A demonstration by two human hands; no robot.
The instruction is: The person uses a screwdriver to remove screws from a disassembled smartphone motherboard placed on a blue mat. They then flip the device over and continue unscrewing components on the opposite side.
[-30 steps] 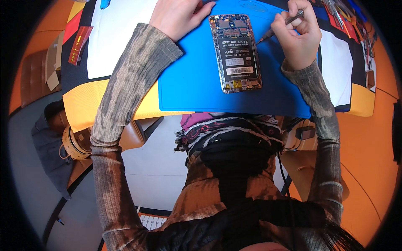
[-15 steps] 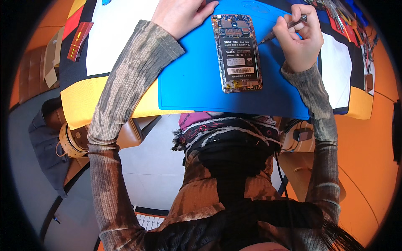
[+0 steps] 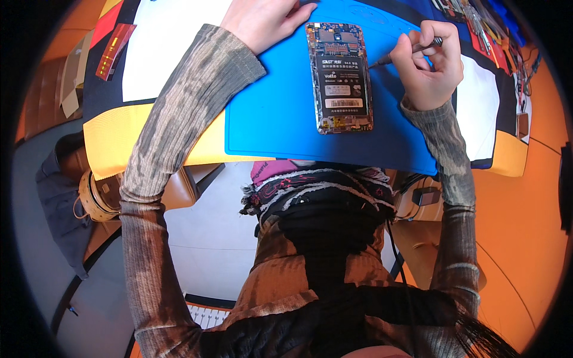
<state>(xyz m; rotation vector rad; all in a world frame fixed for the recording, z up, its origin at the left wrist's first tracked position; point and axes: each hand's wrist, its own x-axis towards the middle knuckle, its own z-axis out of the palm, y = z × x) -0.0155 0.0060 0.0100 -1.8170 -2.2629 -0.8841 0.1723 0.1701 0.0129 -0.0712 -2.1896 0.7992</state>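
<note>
A phone with its back cover off [image 3: 339,76] lies face down on a blue work mat [image 3: 280,119], its circuit board and dark battery exposed. My right hand [image 3: 428,65] grips a thin screwdriver [image 3: 406,52] whose tip points at the phone's right edge. Just left of the phone's top, my left hand [image 3: 262,21] rests on the mat, partly cut off by the upper rim; its fingers look loosely spread and hold nothing I can see.
The mat lies on a table with yellow [image 3: 113,143], white [image 3: 167,42] and black patches. A red strip [image 3: 114,51] sits at the far left. Several small tools [image 3: 477,24] lie at the upper right. A brown bag [image 3: 95,194] rests on the floor, lower left.
The view has shifted slightly, so the phone and both hands sit a little higher in the picture. My right hand still holds the screwdriver by the phone's right edge.
</note>
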